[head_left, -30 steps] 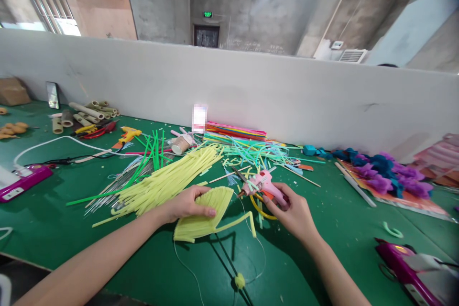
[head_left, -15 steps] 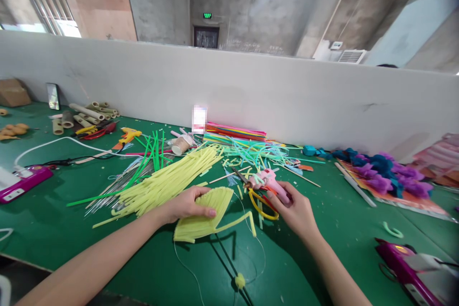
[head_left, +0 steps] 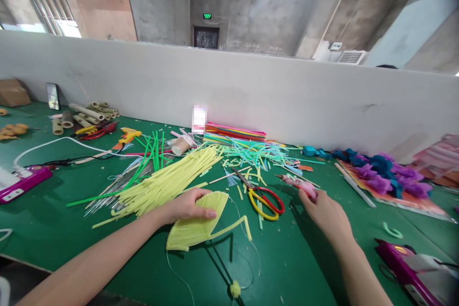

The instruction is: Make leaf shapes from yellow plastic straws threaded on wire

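Note:
My left hand (head_left: 195, 206) is closed on a fan-shaped panel of yellow pipe cleaners (head_left: 191, 232), its thumb lying across the top. One bent yellow strand sticks out from the panel's right side, and a thin clear thread hangs in loops around it. Below, a small yellow knob (head_left: 235, 289) sits on a dark thin stem. My right hand (head_left: 324, 210) grips a pink glue gun (head_left: 299, 184) by its handle, nozzle pointing left. Between the hands lie scissors (head_left: 265, 202) with red and yellow handles, blades slightly apart.
Yellow pipe cleaners (head_left: 172, 179) lie heaped behind my left hand, with green and turquoise ones beyond. A yellow glue gun (head_left: 129, 136) and bamboo pieces (head_left: 93, 112) are at the back left. Purple and teal fuzzy pieces (head_left: 390, 177) lie right, above a purple power strip (head_left: 409, 267).
My right hand has moved right with the pink glue gun, tilting it and uncovering the scissors. My left hand has brought the yellow panel slightly down and left.

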`<action>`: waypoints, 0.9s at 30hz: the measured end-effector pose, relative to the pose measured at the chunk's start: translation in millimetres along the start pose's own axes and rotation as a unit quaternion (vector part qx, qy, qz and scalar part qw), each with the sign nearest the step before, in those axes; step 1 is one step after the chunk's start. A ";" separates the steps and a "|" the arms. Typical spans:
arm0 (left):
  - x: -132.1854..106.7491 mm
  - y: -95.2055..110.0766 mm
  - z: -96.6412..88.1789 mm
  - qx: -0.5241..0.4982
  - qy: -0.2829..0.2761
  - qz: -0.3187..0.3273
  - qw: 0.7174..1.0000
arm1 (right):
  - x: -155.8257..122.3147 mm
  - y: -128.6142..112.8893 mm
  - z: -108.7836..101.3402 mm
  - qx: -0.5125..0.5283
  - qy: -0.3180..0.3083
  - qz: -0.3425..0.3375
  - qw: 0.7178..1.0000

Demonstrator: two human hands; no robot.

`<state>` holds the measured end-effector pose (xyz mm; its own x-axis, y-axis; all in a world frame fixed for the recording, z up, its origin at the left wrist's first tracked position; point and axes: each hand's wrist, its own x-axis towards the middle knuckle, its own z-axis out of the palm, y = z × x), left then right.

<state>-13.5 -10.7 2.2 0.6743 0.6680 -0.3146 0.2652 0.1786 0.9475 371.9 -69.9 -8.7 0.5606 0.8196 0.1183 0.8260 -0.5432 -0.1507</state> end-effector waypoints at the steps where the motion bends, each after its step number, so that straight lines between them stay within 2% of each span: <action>1: -0.2 0.1 0.0 0.003 0.001 -0.001 1.000 | 2.2 4.0 0.5 -0.007 -0.007 0.007 1.000; 6: -0.5 0.2 -0.1 0.012 -0.006 0.011 1.000 | 7.9 14.3 8.0 -0.026 -0.013 0.026 0.999; 11: -0.1 0.2 -0.4 0.025 -0.022 0.037 0.999 | 0.7 10.0 10.3 -0.054 -0.007 0.024 0.998; 12: 0.2 0.1 -0.5 0.028 -0.025 0.043 0.998 | -2.6 6.8 7.0 -0.064 0.017 0.034 0.997; 14: 1.4 -0.6 -0.8 0.030 -0.026 0.050 0.998 | -10.4 -2.7 -2.9 -0.065 0.106 0.031 0.992; 16: 3.0 -2.1 -1.1 0.030 -0.019 0.051 0.998 | -19.8 -16.3 -13.8 0.018 0.165 -0.035 0.986; 18: 5.0 -4.1 -1.4 0.028 -0.006 0.049 0.998 | -31.6 -33.2 -21.6 0.165 0.120 -0.150 0.967; 20: 6.8 -5.8 -1.5 0.027 0.007 0.048 0.998 | -46.1 -51.2 -24.6 0.256 0.091 -0.214 0.938; 21: 7.4 -6.4 -1.5 0.026 0.013 0.046 0.998 | -54.0 -59.7 -24.7 0.282 0.081 -0.239 0.926; 23: 8.0 -6.5 -1.3 0.021 0.016 0.043 0.999 | -69.2 -74.1 -23.7 0.330 0.005 -0.302 0.894; 25: 7.6 -5.4 -0.8 0.014 0.012 0.044 0.999 | -81.2 -84.2 -22.8 0.341 -0.061 -0.367 0.863; 27: 6.7 -3.7 -0.4 0.008 0.005 0.048 0.999 | -88.8 -90.2 -23.0 0.332 -0.094 -0.403 0.848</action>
<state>-10.2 -6.6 -3.3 0.6906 0.6886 -0.2211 0.2106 0.1011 0.9723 249.0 -97.9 16.9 -0.2414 0.9240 0.2965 0.6863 0.3786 -0.6210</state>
